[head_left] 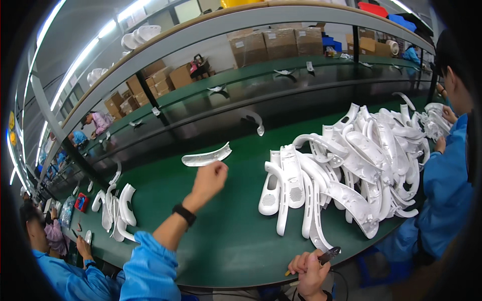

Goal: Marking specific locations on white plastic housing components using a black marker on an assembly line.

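My left hand (pixel 209 180) reaches out over the green bench, its fingers curled in and nothing showing between them. Just beyond the knuckles lies a curved white plastic shell (pixel 206 156), its hollow side partly in view. Down at the bench's near edge, my right hand (pixel 310 271) is closed round a hand tool with a dark metal head (pixel 330 255), which looks like nippers; the fingers cover most of its handles. Right of centre, a big heap of white plastic shells (pixel 359 155) spreads close to that hand, some with slots or perforated ends.
A smaller group of white shells (pixel 118 210) lies at the left. Co-workers in blue sit on both sides, the right one (pixel 447 185) beside the heap. Beyond the bench runs a dark conveyor belt (pixel 201 108) carrying spaced white parts, under a metal-framed shelf (pixel 241 22).
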A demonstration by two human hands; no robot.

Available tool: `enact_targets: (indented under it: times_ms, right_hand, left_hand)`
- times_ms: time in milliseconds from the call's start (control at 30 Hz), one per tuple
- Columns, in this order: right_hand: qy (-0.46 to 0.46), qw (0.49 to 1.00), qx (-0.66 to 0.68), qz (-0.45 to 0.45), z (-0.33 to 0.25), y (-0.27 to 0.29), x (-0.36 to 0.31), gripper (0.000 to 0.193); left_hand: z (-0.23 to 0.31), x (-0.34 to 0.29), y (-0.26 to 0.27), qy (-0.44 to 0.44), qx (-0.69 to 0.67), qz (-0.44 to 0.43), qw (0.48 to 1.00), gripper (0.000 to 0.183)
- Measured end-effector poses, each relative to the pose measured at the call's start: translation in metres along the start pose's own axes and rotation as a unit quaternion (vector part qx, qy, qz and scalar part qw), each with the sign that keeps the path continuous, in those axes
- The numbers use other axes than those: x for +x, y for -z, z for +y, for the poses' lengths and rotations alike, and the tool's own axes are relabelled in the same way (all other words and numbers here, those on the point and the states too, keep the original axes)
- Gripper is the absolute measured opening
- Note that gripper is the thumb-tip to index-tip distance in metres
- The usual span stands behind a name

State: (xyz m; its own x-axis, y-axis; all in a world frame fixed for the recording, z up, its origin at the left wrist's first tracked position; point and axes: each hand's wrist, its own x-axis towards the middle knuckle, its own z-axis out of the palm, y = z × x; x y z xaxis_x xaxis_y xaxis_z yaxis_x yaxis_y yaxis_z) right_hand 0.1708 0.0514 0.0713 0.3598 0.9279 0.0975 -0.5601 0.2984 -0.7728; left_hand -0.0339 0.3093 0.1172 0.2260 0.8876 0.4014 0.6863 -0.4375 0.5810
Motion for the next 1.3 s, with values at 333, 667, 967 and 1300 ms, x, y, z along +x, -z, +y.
enact_targets:
  times_ms: [333, 667, 967, 1300]
  right_hand:
    - [0.046, 0.998, -0.02, -0.049, 0.008, -0.003, -0.01, 0.025]
    - [0.053, 0.994, -0.063, -0.066, 0.003, 0.003, -0.028, 0.027]
    - [0.011, 0.914, -0.369, -0.169, -0.007, -0.039, -0.032, 0.019]
    - [0.097, 0.814, -0.473, -0.323, 0.006, 0.001, -0.094, 0.018]
  left_hand:
    - [0.134, -0.058, -0.074, -0.053, 0.234, -0.106, 0.965, 0.038]
    - [0.104, -0.118, -0.016, 0.032, 0.02, 0.095, 0.995, 0.016]
    - [0.139, -0.212, 0.003, 0.139, -0.366, 0.156, 0.907, 0.02]
    - [0.126, -0.311, -0.009, 0.315, -0.578, 0.035, 0.752, 0.025]
